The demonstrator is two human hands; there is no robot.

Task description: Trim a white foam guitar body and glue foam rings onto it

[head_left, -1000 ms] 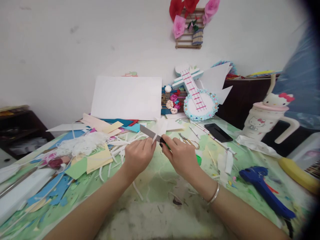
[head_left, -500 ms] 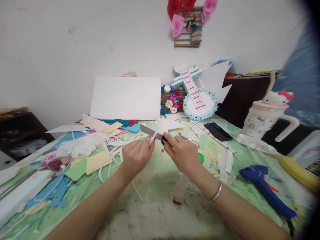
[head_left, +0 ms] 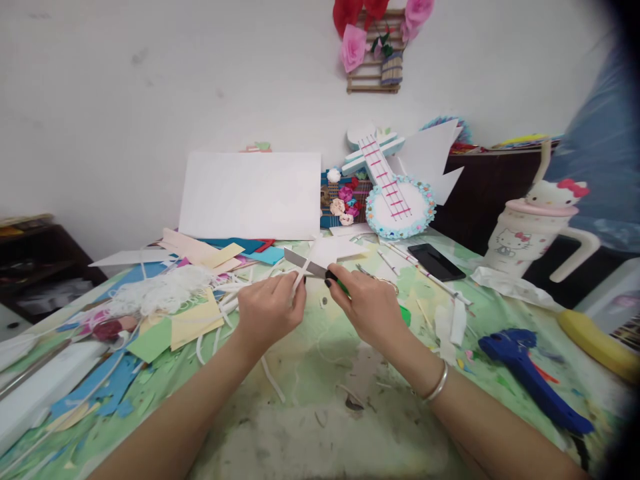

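Pinched between the fingers of my left hand (head_left: 267, 308) is a thin white strip (head_left: 301, 275). My right hand (head_left: 369, 305) is closed round the green and black handle of a utility knife (head_left: 315, 268), whose long grey blade points left. The blade crosses the strip just above my left fingertips. Both hands are over the middle of the table, a small gap between them. Behind the blade lies a white pointed piece (head_left: 337, 249). Scissors (head_left: 387, 281) lie partly hidden behind my right hand. Most of the knife's handle is covered by my fingers.
Paper scraps (head_left: 197, 321) and tangled white string (head_left: 160, 291) cover the left side. A white board (head_left: 250, 195) and a banjo-shaped craft (head_left: 400, 203) lean at the back. On the right are a phone (head_left: 436, 262), a lidded cup (head_left: 527, 237) and a blue glue gun (head_left: 535, 380).
My left hand has shifted slightly left and down along the strip. The blade has tilted a little and its tip sits slightly further right. Both hands keep their hold.
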